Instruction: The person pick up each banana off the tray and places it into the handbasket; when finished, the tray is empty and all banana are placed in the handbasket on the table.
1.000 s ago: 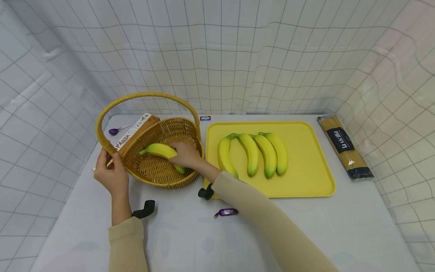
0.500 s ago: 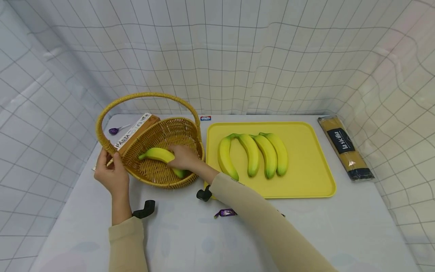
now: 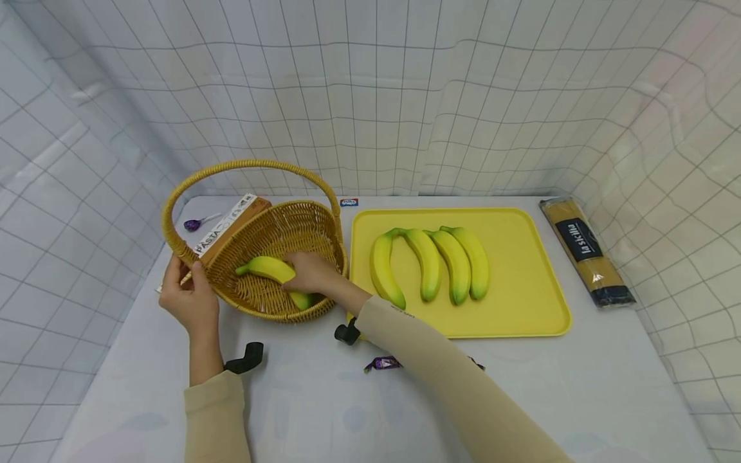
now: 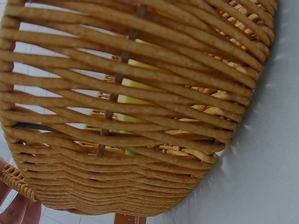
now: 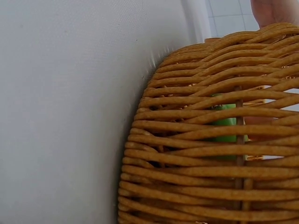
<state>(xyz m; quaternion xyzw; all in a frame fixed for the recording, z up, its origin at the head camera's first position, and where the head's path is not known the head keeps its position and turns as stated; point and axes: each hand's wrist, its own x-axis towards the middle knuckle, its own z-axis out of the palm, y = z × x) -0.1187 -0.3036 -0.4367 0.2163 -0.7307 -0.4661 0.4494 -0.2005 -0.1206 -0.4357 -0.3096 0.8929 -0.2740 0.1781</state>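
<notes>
A wicker basket (image 3: 307, 225) with an arched handle stands at the table's left. My left hand (image 3: 190, 299) pinches its left rim where the handle joins; in the left wrist view those fingers (image 4: 21, 210) show at the lower left edge. My right hand (image 3: 315, 275) reaches over the near right rim and holds a yellow banana (image 3: 263, 267) by its middle, low inside the basket. The banana's stem points left and its green tip near-right. In the right wrist view the green tip (image 5: 226, 123) shows through the weave (image 5: 187, 154); the right fingertips are mostly hidden.
Several bananas (image 3: 428, 263) lie on a yellow tray (image 3: 527, 276) right of the basket. A pasta box (image 3: 234, 225) and a lollipop (image 3: 193, 225) lie behind it. A pasta packet (image 3: 587, 251) is at far right; wrapped candy (image 3: 383, 363) lies in front.
My right hand and the banana have moved down and slightly toward me inside the basket. The left hand stays at the rim, and the basket has hardly moved.
</notes>
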